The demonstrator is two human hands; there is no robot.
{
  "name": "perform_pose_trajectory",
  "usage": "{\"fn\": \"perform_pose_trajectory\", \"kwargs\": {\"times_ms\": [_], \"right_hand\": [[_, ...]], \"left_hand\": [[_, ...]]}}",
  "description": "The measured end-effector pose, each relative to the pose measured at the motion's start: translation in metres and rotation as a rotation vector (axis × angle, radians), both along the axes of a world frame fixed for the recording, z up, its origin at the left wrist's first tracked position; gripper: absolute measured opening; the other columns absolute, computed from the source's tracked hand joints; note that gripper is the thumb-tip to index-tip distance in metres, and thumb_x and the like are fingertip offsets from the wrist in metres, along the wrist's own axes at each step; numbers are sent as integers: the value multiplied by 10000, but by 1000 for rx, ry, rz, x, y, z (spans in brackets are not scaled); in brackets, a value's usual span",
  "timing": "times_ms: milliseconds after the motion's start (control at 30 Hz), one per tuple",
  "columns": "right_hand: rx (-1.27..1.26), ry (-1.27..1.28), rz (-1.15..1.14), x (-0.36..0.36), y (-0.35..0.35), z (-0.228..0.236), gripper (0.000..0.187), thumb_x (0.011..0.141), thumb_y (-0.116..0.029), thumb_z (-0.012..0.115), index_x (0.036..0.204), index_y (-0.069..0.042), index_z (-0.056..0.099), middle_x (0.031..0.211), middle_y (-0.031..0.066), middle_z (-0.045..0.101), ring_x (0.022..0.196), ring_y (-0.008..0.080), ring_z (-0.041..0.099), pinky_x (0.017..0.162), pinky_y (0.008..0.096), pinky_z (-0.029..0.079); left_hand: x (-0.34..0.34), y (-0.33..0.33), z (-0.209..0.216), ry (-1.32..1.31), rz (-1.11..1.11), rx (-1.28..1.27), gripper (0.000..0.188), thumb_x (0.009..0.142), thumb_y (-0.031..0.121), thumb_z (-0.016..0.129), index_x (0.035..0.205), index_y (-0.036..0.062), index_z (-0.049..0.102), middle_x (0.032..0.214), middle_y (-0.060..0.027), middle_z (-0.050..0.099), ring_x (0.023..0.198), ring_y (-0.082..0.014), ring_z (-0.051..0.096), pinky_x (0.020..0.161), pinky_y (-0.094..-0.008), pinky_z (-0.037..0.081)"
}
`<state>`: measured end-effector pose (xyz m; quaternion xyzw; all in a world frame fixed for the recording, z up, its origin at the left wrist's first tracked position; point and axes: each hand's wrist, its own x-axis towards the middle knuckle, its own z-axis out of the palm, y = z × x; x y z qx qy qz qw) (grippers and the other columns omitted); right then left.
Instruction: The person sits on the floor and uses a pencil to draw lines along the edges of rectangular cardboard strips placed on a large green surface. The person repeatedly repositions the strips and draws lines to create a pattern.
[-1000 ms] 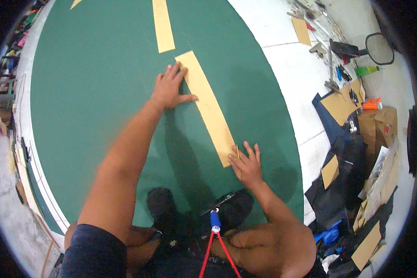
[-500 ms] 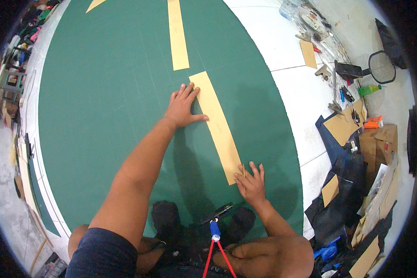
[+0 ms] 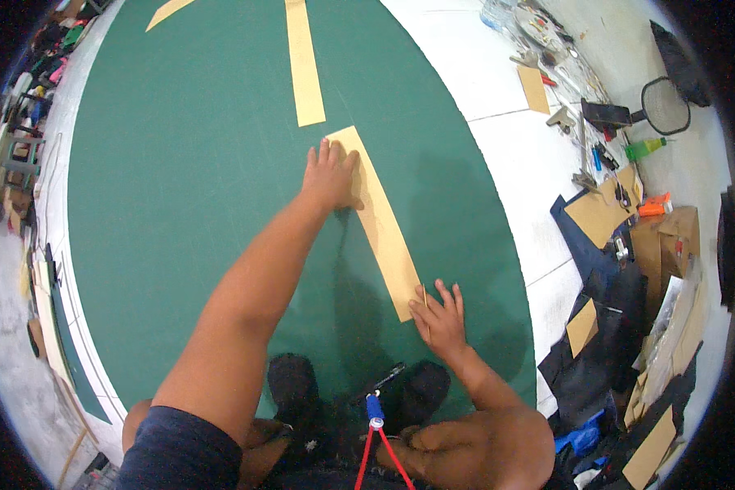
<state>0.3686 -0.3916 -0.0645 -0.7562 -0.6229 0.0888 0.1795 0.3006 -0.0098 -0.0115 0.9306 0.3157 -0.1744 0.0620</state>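
Observation:
A long tan card strip lies slantwise on a large sheet of green fabric. My left hand rests flat over the strip's far part, fingers stretched toward its far end and the thumb side partly hidden. At the near end, my right hand pinches a thin, light-coloured stick against the strip's right corner; its exact kind is too small to make out. The other fingers of that hand are raised and spread. A second tan strip lies just beyond, separated by a small gap.
Another tan piece lies at the far left. White floor tiles border the fabric. Along the right are metal clamps, a green bottle, a cardboard box and dark cloth. Red cords hang near my knees.
My left hand has shifted right, from the strip's left edge onto its surface, and its thumb no longer sticks out. My right hand stays at the near corner. The view has shifted slightly.

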Motion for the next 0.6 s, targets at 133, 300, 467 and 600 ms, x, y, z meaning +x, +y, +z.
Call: {"fn": "perform_pose_trajectory", "kwargs": {"times_ms": [133,300,467,600], "right_hand": [[-31,33,11,-3,8,6,254,910,-229,723,1161,-190,725,1412,28,623,1401,365,453,1178,637,244],[22,32,26,3,7,5,274,901,-232,736,1172,-195,721,1413,17,620,1406,356,447,1182,642,234],[25,38,27,1,4,3,275,891,-220,746,1164,-199,724,1420,4,615,1410,347,443,1184,641,232],[11,31,34,3,6,0,262,894,-227,738,1153,-194,722,1442,-10,601,1412,345,441,1187,639,229]], "left_hand": [[6,17,-23,4,72,-201,1279,566,571,924,1519,-49,338,1619,-276,275,1484,-431,330,1188,-485,362],[15,-4,-14,-14,43,-108,1352,516,627,939,1503,-71,334,1597,-318,279,1480,-460,330,1187,-482,370],[15,-4,-12,-26,41,-100,1415,489,641,945,1522,-78,297,1589,-333,281,1486,-483,307,1176,-474,390],[12,-7,-11,-43,64,-115,1446,481,635,950,1540,-76,268,1602,-311,278,1487,-477,309,1178,-485,385]]}}
